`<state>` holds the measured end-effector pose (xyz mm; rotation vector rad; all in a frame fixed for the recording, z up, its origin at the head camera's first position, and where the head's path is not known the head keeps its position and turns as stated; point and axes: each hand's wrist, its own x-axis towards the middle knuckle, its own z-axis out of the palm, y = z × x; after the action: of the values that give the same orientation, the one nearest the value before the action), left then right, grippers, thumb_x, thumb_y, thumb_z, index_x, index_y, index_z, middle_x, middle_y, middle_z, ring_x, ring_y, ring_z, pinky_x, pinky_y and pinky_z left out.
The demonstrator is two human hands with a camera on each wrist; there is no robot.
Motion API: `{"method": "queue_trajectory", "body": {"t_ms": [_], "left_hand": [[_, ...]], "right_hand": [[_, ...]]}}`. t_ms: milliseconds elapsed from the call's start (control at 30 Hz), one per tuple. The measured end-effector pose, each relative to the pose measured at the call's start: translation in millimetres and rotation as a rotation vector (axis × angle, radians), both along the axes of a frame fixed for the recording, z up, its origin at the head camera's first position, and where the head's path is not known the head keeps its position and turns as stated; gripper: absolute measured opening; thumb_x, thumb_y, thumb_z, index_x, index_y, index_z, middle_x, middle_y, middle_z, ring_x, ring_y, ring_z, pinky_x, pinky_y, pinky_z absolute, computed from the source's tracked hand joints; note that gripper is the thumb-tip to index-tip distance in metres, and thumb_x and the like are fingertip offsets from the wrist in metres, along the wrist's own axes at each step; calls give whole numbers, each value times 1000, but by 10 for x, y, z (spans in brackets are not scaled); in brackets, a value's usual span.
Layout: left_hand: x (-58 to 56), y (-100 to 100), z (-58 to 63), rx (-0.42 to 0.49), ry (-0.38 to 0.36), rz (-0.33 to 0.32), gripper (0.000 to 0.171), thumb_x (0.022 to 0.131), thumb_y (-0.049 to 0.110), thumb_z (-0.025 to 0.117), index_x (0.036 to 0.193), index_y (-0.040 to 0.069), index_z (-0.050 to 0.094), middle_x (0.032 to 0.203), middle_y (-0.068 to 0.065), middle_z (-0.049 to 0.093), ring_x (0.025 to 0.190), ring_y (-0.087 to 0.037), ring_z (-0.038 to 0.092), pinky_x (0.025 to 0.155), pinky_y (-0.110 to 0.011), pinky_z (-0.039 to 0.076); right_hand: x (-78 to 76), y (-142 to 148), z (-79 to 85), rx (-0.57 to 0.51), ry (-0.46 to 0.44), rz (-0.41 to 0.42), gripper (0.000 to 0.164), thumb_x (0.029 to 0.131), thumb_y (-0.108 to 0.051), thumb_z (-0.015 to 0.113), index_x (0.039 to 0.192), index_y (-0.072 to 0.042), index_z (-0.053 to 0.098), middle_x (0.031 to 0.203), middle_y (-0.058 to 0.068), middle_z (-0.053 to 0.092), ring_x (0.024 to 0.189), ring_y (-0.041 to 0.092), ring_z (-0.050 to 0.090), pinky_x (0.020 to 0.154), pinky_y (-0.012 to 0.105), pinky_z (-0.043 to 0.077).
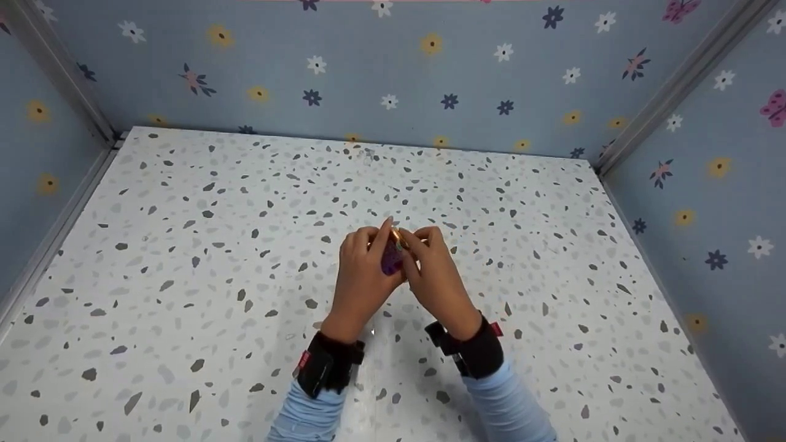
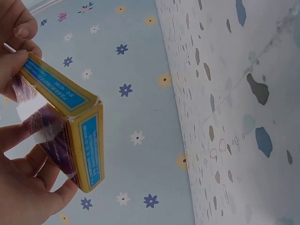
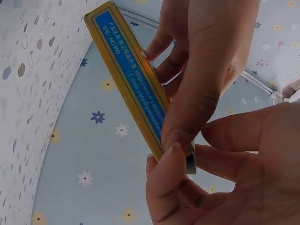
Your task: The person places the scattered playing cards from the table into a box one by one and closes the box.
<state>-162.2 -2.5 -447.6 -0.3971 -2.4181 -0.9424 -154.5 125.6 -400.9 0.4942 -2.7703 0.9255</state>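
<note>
Both hands meet around a small yellow-edged playing card box (image 1: 392, 261), held up close over the table. Blue panels with printed text run along its narrow sides, and a shiny purple face shows in the left wrist view (image 2: 51, 126). The left hand (image 1: 362, 270) grips the box, its thumb along one narrow side (image 3: 126, 70) in the right wrist view. At one end, the right hand (image 1: 439, 279) pinches the box between thumb and finger, where a small dark edge (image 3: 191, 164) sticks out. The fingers partly hide that end.
The white speckled tabletop (image 1: 184, 276) spreads out around the hands. Light blue flowered panels (image 1: 381, 67) stand behind it and at both sides, joined by grey metal corner strips (image 1: 675, 86). Black bands (image 1: 331, 365) wrap both wrists above light blue sleeves (image 1: 509, 399).
</note>
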Motion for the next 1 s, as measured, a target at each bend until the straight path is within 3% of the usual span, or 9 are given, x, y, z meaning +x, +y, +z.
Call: {"method": "queue_trajectory", "body": {"t_ms": [367,700,1000], "left_hand": [[14,17,3,-19,6,7,71,75,32,77,136,10,49,109,-12,52,98,-28,50,93,-44,41],[-1,32,-2,-11,14,15,72,75,38,76,135,10,49,110,-11,52,101,-28,50,94,-45,41],[-15,9,-11,4,35,27,71,76,40,75,135,10,49,107,-12,53,97,-28,50,92,-44,41]], "right_hand": [[42,-21,-1,140,104,19,35,97,-9,45,131,-1,53,113,18,47,95,25,57,69,31,52],[-18,109,92,8,-96,84,36,97,1,38,130,2,52,119,17,49,98,26,57,81,35,51],[-6,168,135,-16,-105,89,39,93,8,35,123,1,59,117,14,58,107,26,58,87,36,51]]}}
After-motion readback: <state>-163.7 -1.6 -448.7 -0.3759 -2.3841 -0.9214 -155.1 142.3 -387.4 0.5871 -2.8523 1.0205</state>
